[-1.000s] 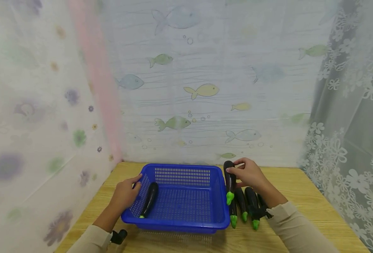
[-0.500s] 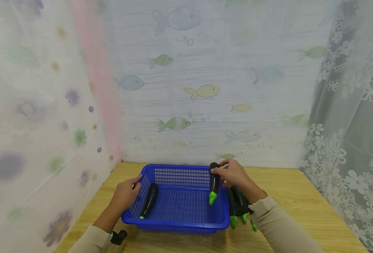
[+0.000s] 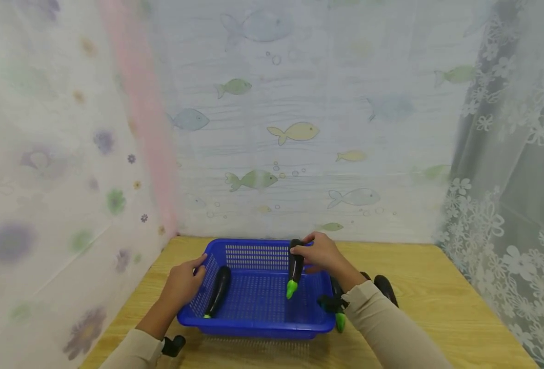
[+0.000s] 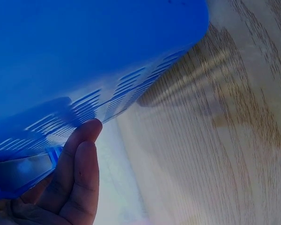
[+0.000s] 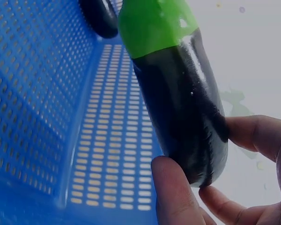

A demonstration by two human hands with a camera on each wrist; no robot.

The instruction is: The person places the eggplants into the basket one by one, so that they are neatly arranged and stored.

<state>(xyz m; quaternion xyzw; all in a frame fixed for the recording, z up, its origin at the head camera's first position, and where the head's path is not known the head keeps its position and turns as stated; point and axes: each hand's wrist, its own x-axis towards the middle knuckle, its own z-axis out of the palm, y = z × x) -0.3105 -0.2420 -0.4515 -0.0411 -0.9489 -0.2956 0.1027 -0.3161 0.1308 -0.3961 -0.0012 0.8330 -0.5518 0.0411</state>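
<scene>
My right hand [image 3: 323,253] pinches a dark eggplant [image 3: 296,264] by its rounded upper end, the green stem cap pointing down. The eggplant hangs over the right half of a blue plastic basket [image 3: 253,326]. In the right wrist view, thumb and fingertips press around the eggplant's [image 5: 182,103] blunt end. My left hand [image 3: 182,282] grips the basket's left rim; in the left wrist view its fingers [image 4: 86,173] curl under the rim against the slotted outer wall. Another eggplant [image 3: 218,291] lies inside the basket along its left side.
Several more eggplants lie on the wooden table [image 3: 438,307] right of the basket, partly hidden by my right forearm; one eggplant [image 3: 386,289] shows beyond the sleeve. A fish-patterned curtain [image 3: 272,102] hangs behind the table, with others at both sides.
My right hand has carried the eggplant leftward, from beside the basket's right rim to over its inside. The left hand and basket have stayed put.
</scene>
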